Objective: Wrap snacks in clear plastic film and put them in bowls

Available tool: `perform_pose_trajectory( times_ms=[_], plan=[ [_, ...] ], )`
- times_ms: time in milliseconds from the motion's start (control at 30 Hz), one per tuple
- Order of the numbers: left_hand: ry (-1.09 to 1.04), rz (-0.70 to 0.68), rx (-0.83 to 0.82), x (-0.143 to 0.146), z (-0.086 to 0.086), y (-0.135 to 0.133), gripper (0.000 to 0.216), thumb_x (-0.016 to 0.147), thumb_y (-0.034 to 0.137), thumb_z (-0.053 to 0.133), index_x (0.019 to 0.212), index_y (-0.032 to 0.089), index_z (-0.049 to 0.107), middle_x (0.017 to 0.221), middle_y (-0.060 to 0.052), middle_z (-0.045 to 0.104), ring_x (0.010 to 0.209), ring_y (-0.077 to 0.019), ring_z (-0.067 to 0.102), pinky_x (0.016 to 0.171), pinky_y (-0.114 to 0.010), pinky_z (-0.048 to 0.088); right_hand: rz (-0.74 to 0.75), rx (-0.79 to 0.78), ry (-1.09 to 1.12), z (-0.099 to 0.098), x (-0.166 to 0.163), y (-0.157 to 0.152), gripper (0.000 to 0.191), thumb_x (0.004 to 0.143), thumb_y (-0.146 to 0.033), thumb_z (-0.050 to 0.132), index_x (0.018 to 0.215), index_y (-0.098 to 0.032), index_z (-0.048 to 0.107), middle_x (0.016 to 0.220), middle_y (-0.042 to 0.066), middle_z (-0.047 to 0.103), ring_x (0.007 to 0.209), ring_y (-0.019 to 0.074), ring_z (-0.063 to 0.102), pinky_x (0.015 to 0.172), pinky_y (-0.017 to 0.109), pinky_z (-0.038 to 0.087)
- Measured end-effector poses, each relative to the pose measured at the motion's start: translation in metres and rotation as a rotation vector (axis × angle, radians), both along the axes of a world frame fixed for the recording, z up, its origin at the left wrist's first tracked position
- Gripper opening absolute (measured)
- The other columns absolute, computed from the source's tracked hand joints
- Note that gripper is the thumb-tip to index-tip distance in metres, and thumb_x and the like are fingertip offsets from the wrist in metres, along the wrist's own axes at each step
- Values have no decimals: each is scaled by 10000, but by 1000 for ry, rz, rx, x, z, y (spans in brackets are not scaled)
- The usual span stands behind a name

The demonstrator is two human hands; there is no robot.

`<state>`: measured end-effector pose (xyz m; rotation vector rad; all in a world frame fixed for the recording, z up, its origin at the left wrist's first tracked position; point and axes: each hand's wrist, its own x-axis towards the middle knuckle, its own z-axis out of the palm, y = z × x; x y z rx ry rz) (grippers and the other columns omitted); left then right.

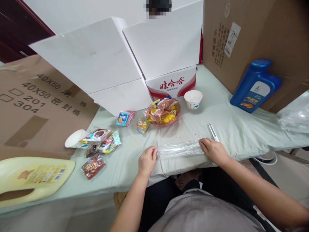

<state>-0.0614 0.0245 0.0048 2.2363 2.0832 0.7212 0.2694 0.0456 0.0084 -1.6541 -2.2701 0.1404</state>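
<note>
A strip of clear plastic film (180, 150) lies stretched along the front of the table between my two hands. My left hand (146, 160) is closed in a pinch on its left end. At the other end, my right hand (214, 150) has its fingers closed on the film. Just beyond my right hand rests a utility knife (212, 132). Behind the film stands a basket (178, 118) heaped with wrapped snacks (164, 108). A small yellow snack packet (143, 125) sits beside the basket, and a blue-and-pink packet (125, 118) lies farther left.
A paper bowl (193, 100) stands right of the basket; another bowl (76, 139) lies tipped by several snack packets (105, 140). White boxes (172, 83) and brown cartons (238, 42) line the back. A blue bottle (254, 87) is at right, a yellow jug (36, 175) at left.
</note>
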Motion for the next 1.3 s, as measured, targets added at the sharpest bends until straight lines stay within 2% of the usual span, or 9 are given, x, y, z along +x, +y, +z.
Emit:
perform_pose_trajectory(
  times_ms=[200,333,433,567,700,800,900,1033,1300],
  plan=[
    [67,132,-69,4,-2,9,182,891,312,540,951,181,651,812,-59,696,726,-215,654,649,-305,480,-95,-41,-155,1,-7,7,313,976,-311,375,986,-176,657,880,92,672,685,205,627,600,297,394],
    [122,148,101,19,13,4,268,895,349,532,1009,139,653,993,-148,652,937,-287,611,817,-411,484,-24,171,-74,8,-13,3,298,943,-280,444,1108,-133,643,1114,162,634,1052,301,573,881,393,422],
    [102,-18,164,46,18,-5,297,939,293,437,1091,141,641,1143,-160,617,1133,-294,541,977,-450,425,192,260,-18,9,-31,-4,422,952,-369,451,1268,-118,571,1351,167,533,1315,315,391,1076,465,293],
    [156,-270,-38,74,1,-14,467,965,335,371,1379,136,450,1426,-150,475,1369,-307,363,1083,-494,344,485,152,-63,-6,-54,-10,783,879,-635,453,1445,-98,385,1495,173,385,1416,327,239,1134,531,183],
    [248,-305,-150,70,-16,-14,663,947,459,390,1502,138,224,1550,-160,287,1441,-323,229,1133,-554,246,401,52,-125,-18,-42,-15,947,789,-728,500,1459,-75,352,1518,193,332,1420,375,213,1131,574,153],
    [243,-269,-128,67,-11,-18,641,935,450,426,1493,180,265,1551,-147,284,1442,-342,205,1126,-571,243,314,65,-170,-17,-15,-24,856,777,-519,644,1457,-87,353,1516,191,338,1413,371,235,1126,553,191],
    [179,-179,-85,80,2,-29,503,929,375,451,1393,181,447,1432,-180,428,1344,-386,346,1053,-586,326,313,88,-164,-9,9,-37,628,798,-183,589,1406,-125,439,1455,159,446,1327,314,389,1049,471,340],
    [62,-452,-164,102,15,-41,476,911,445,486,1305,183,532,1255,-165,544,1186,-330,489,991,-516,415,439,54,-56,11,21,-53,431,778,-51,485,1147,-204,647,1244,101,622,1065,254,554,868,399,456],
    [-118,-842,-240,92,7,-36,666,909,368,518,1489,234,220,1384,-123,524,1367,-280,384,1134,-555,229,679,-152,310,78,10,-57,297,889,-127,418,1049,-213,653,893,74,672,904,190,602,848,360,466]
  ],
)
